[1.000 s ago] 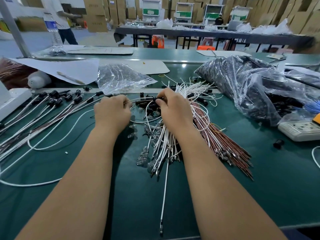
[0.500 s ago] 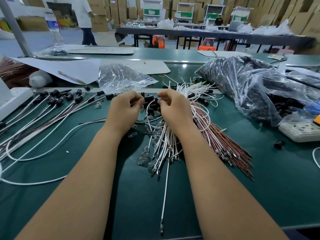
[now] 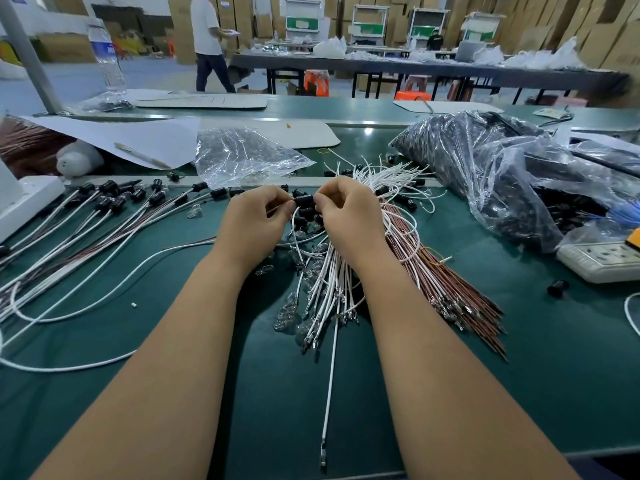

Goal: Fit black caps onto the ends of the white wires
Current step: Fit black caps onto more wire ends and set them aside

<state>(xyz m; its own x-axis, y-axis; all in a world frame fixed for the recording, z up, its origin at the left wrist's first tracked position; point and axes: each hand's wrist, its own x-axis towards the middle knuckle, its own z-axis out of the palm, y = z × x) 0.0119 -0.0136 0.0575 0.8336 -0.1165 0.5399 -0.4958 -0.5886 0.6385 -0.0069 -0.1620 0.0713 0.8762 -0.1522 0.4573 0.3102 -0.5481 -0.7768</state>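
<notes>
Black cap [image 3: 304, 198], small ribbed cylinder, pinched between both hands above the white wires [image 3: 329, 271] mid-counter. Left hand [image 3: 254, 221] fingers curled, pinching a white wire at the cap; right hand [image 3: 348, 216] curled onto the cap. Bare green counter [image 3: 519, 393] toward near edge.

Left hand [image 3: 254, 221] and right hand [image 3: 346, 216] pinching black cap [image 3: 304, 199], white wire [image 3: 295, 230] looping below

Factory assembly floor: green tabletop [image 3: 519, 393] carrying bundled white wires [image 3: 332, 278], bagged black caps [image 3: 485, 161], with stacked cardboard boxes [image 3: 554, 26] behind.
</notes>
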